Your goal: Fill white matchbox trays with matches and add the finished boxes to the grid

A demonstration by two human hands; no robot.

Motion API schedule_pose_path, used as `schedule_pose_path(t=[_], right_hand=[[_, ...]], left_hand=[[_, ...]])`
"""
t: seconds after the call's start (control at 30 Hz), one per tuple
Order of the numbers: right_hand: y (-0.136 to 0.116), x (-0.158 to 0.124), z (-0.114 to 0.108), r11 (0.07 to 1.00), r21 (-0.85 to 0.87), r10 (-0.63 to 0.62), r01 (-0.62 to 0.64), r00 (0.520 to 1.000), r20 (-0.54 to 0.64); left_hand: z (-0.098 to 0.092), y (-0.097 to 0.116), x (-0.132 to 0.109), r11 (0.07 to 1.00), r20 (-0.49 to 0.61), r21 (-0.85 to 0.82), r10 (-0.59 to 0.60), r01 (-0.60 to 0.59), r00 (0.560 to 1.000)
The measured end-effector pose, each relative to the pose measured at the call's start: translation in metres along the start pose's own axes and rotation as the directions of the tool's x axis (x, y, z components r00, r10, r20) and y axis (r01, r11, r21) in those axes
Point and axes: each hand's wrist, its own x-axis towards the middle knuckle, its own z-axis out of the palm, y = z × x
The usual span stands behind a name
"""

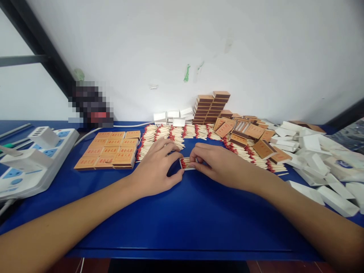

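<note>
A small white matchbox tray [190, 169] lies on the blue table between my hands, with red-headed matches [184, 163] inside, heads to the left. My left hand [156, 167] grips the tray's left end between thumb and index finger. The fingers of my right hand [218, 163] are pinched over the tray's right part, on the matches; they cover that end. Just beyond my hands, loose matches [201, 132] spread in a curved row of bunches.
Orange matchboxes [110, 149] lie in rows at left, beside a white power strip [57, 163]. Brown-sided matchboxes [210, 108] are stacked against the wall. Loose matchbox sleeves [254, 131] and a heap of white trays [313, 151] cover the right side. White trays [173, 115] stand at the back.
</note>
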Motion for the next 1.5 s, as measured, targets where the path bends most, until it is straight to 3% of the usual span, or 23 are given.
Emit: schedule_pose_path(t=[0.37,0.57,0.9,1.17,1.37,1.5], right_hand=[[0.0083,0.0029,0.0018,1.000,0.018,0.002,-0.002,0.999,-0.033],[0.0053,0.0019,0.0016,0.997,0.042,-0.059,0.060,0.998,-0.014],[0.0048,0.0039,0.0042,1.000,0.003,0.001,-0.001,0.999,-0.039],[0.0021,0.0035,0.0033,0.997,0.039,-0.068,0.068,0.998,-0.009],[0.0041,0.0037,0.0043,0.997,0.055,-0.048,0.051,0.997,-0.062],[0.0028,0.0042,0.0047,0.996,0.051,-0.077,0.078,0.997,-0.020]], left_hand=[[-0.0005,0.0007,0.0002,1.000,0.024,0.000,-0.012,0.012,1.000],[-0.0001,-0.0005,-0.0003,1.000,0.019,-0.001,0.005,-0.005,1.000],[-0.0010,0.0014,0.0006,1.000,0.039,-0.009,-0.010,0.010,0.999],[-0.0005,0.0009,-0.0003,1.000,0.049,-0.003,-0.008,0.008,0.999],[-0.0025,0.0021,0.0009,1.000,0.055,-0.024,-0.009,0.010,0.998],[-0.0019,0.0016,0.0008,1.000,0.056,-0.008,-0.003,0.004,0.998]])
